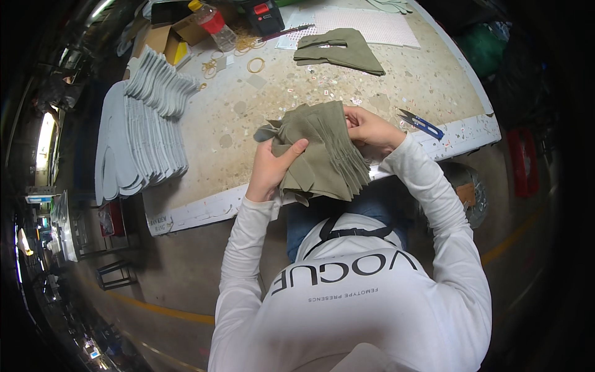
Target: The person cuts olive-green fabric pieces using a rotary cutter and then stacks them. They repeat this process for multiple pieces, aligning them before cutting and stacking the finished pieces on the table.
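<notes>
Scuffed, speckled pale worktable (211,158): stretching flat beneath the fingers.
Left hand (268,170): clasping the olive-green layered fabric stack (321,146), thumb flat on top!
Right hand (375,131): fingertips at its far right edge, partly hidden; can't tell if they're pinching.
Olive layers: fanning thinly between both hands' fingers.
Pale grey, curved-edged fabric pieces (145,142): rippling, well left of the left fingers.
Blue-handled, pointed snips (426,126): just right of the right fingers.

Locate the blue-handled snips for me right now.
In the head view, the blue-handled snips lie on the right side of the table, near its front edge, just right of the right hand.
</notes>
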The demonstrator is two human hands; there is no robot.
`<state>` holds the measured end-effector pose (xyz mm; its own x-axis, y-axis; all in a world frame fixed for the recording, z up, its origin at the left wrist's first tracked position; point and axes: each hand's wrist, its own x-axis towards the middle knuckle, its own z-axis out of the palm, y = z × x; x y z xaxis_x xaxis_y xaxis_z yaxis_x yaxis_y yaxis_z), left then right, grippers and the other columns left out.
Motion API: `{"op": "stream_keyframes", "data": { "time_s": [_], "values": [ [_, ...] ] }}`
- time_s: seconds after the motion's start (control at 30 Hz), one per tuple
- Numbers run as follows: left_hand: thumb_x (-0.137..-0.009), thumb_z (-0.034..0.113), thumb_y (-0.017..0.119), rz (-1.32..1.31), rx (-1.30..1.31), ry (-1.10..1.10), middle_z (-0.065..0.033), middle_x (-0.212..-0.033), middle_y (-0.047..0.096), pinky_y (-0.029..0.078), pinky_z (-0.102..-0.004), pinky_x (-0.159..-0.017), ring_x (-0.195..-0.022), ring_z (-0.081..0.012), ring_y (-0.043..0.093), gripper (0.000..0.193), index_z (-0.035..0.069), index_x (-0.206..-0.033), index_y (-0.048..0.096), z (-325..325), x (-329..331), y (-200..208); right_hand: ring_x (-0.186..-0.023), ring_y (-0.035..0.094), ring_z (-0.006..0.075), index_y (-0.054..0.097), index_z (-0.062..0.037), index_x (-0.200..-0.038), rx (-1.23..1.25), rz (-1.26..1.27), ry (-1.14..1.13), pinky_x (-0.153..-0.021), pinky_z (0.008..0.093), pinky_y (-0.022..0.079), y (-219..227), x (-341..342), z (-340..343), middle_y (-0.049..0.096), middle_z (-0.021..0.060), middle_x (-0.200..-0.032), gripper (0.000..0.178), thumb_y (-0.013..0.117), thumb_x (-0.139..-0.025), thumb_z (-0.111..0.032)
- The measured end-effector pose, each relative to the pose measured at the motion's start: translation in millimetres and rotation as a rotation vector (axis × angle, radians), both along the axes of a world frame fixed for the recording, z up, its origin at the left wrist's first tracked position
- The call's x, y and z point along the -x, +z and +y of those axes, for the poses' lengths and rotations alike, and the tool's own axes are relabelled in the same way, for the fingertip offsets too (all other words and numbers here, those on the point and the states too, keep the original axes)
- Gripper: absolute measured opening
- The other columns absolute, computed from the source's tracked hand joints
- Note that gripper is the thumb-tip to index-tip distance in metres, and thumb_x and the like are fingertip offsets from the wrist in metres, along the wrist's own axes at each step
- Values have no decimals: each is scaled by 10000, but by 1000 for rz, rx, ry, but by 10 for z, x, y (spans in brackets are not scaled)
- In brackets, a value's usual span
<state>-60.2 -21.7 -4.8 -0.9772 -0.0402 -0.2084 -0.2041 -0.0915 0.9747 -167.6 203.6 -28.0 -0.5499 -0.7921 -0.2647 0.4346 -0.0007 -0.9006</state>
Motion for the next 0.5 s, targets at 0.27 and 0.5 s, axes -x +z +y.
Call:
{"op": "stream_keyframes", "data": {
  "time_s": [0.27,0.5],
  "values": [
    [-878,146,726,106,49,92,-73,-1020,691,515,-273,-815,-902,-129,638,333,-38,-1142,638,143,62,13,-903,636,98,519,6,-1295,56,368,-319,-767,241,514,191,-427,-188,670,72,-1100,504,705,-863,-174],
    [-884,142,696,-84,-189,-256,-97,-1227,602,463,-306,-951,-1114,-149,560,503,-28,-1316,504,-163,-103,37,-1003,631,157,543,18,-1247,45,112,-260,-896,305,500,372,-469,-194,657,88,-1134,556,792,-776,-142]
  ]
}}
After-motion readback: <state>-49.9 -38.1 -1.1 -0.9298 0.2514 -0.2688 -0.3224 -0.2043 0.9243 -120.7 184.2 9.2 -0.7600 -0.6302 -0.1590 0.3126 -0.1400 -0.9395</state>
